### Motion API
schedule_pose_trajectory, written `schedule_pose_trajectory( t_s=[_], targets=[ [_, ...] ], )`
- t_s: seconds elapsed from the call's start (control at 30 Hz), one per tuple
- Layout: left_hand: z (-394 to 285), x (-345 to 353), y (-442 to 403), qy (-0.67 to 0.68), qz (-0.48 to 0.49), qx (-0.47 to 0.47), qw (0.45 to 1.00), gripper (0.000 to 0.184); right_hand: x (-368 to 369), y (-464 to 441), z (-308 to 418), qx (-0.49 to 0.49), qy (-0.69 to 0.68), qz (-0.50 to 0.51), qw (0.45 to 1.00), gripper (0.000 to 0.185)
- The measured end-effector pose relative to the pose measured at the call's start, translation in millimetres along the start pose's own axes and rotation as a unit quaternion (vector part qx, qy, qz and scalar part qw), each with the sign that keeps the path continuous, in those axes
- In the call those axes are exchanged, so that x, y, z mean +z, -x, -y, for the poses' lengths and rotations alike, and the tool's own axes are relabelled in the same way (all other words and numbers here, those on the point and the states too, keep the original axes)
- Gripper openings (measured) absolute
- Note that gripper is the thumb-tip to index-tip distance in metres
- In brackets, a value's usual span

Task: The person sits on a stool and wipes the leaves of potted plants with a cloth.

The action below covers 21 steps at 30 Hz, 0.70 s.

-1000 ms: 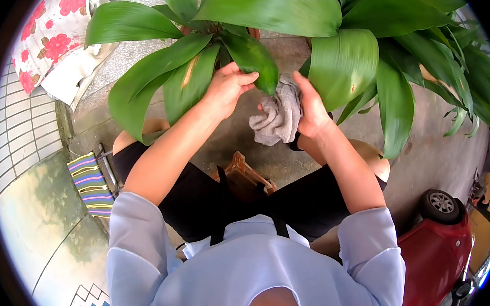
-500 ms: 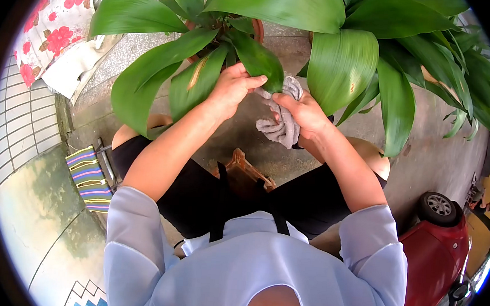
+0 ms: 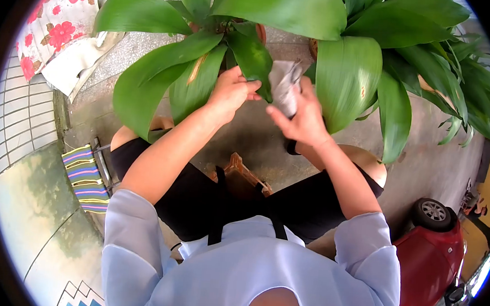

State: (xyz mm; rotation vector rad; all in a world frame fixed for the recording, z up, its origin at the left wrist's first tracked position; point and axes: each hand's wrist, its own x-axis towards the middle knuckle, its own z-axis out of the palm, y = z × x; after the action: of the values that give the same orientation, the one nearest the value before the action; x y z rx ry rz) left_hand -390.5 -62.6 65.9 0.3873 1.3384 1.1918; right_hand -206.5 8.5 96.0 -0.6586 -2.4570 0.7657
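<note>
Near the upper middle, my left hand (image 3: 230,96) pinches the lower edge of a dark green leaf (image 3: 252,55) of the potted plant. Just right of that leaf's tip, my right hand (image 3: 305,116) holds a crumpled grey cloth (image 3: 285,87), with the thumb pointing toward my left hand. The cloth rises above the fingers and is slightly blurred. A leaf with a brown streak (image 3: 196,85) hangs left of my left hand. Beside my right hand hangs a broad leaf (image 3: 347,83) with a pale brown spot.
More large leaves (image 3: 430,63) spread at the upper right. A flowered cloth (image 3: 59,26) lies at the upper left, above a striped woven seat (image 3: 87,178). Between my knees is a wooden stool (image 3: 242,172). A red car (image 3: 430,259) stands at the lower right.
My right hand has moved up from under the leaf tip, fingers now pointing upward, and the cloth is raised and more bunched. My left hand stays at the leaf, slightly lower.
</note>
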Motion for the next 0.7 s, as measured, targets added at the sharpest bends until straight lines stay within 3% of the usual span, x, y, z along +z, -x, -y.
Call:
schedule_pose_trajectory(
  t_s=[0.07,0.17,0.27,0.4,0.43,0.5,0.53,0.57,0.6,0.67,0.7],
  targets=[
    [3,1,1,0.024,-0.011,-0.027,0.999,0.027,10,10,10,0.019,0.063,0.093,0.993,0.070],
    [4,-2,5,0.082,-0.020,-0.047,0.995,0.025,13,15,7,0.037,0.101,0.140,0.984,0.082],
    [-2,-1,8,0.100,-0.025,-0.051,0.993,0.021,14,16,6,-0.013,0.160,0.134,0.978,0.080],
    [14,-7,11,0.092,-0.051,-0.058,0.993,0.020,22,24,-1,-0.059,0.214,0.139,0.965,0.077],
    [15,-7,13,0.088,-0.053,-0.056,0.993,0.021,24,27,-3,-0.071,0.249,0.152,0.954,0.059],
    [13,-9,6,0.074,-0.096,-0.036,0.992,0.020,24,37,-6,-0.128,0.247,0.212,0.937,0.049],
    [-6,-13,8,0.144,-0.010,-0.025,0.989,0.019,28,41,-11,-0.160,0.247,0.240,0.925,0.044],
    [-21,-9,12,0.128,-0.006,0.013,0.992,0.017,48,67,-29,-0.153,0.219,0.307,0.913,0.032],
    [-31,-8,13,0.108,0.001,0.052,0.993,0.015,46,70,-19,-0.098,0.264,0.434,0.856,0.035],
    [-27,-5,14,0.102,-0.013,0.029,0.994,0.015,44,76,-35,0.024,0.024,0.442,0.896,0.048],
    [-19,-4,16,0.102,-0.015,0.012,0.995,0.015,38,68,-33,0.051,0.003,0.417,0.907,0.048]
  ],
)
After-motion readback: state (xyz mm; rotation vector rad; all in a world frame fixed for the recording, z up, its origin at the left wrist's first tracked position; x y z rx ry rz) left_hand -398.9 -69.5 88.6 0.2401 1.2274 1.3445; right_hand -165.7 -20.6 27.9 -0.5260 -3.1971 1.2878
